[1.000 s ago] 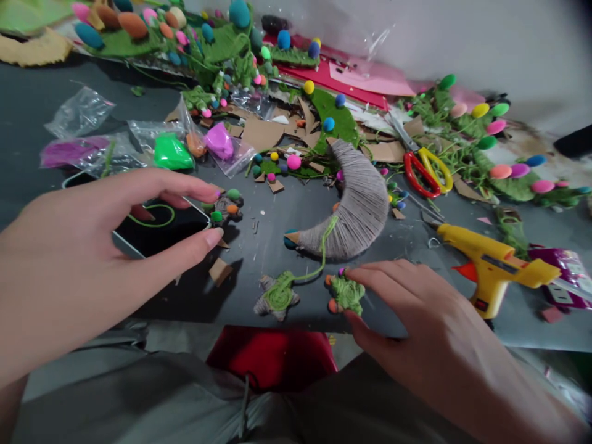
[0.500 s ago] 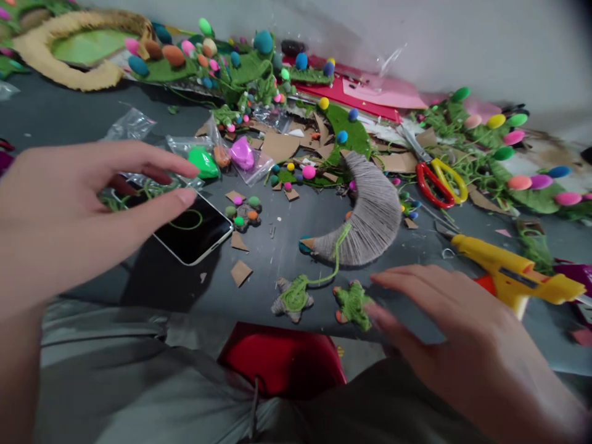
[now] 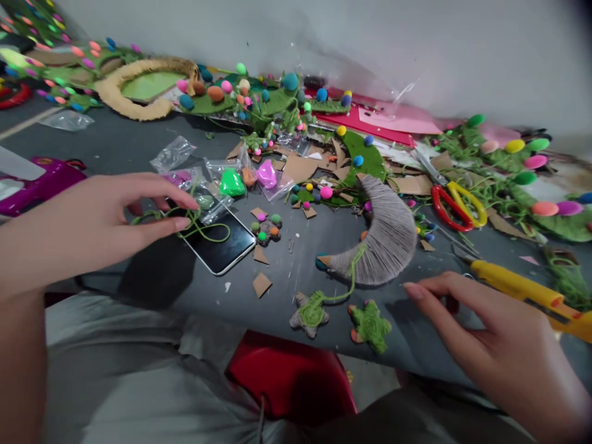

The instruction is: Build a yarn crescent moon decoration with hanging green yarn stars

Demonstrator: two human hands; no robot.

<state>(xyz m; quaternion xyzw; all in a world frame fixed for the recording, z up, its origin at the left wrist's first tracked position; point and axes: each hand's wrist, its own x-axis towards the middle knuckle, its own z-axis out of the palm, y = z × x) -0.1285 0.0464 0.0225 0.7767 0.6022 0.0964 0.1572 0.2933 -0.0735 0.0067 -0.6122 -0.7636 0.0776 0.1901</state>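
My left hand [image 3: 134, 222] hovers over a dark-screened phone [image 3: 222, 246], thumb and index finger a little apart. Loops of green yarn [image 3: 215, 239] lie over the phone and run by those fingertips. My right hand [image 3: 490, 333] is above the table edge at the right, thumb and index tips together with nothing visible in them. Near it rests a small star wrapped in green yarn [image 3: 371, 327]. Left of that is a grey star with green yarn [image 3: 311, 313], whose strand leads up onto a crescent wound in grey yarn [image 3: 391, 237].
A yellow glue gun [image 3: 518, 283] lies beyond my right hand, with red-and-yellow scissors [image 3: 456, 200] behind. Clay bags [image 3: 231, 183], cardboard scraps [image 3: 262, 284] and a bead-dotted grey star [image 3: 267, 229] are mid-table. A tan ring [image 3: 108, 92] and a purple tool [image 3: 46, 182] are at left.
My view has turned left. My right hand has moved away from the green star and its fingertips have come together. My left fingertips have come to the yarn over the phone.
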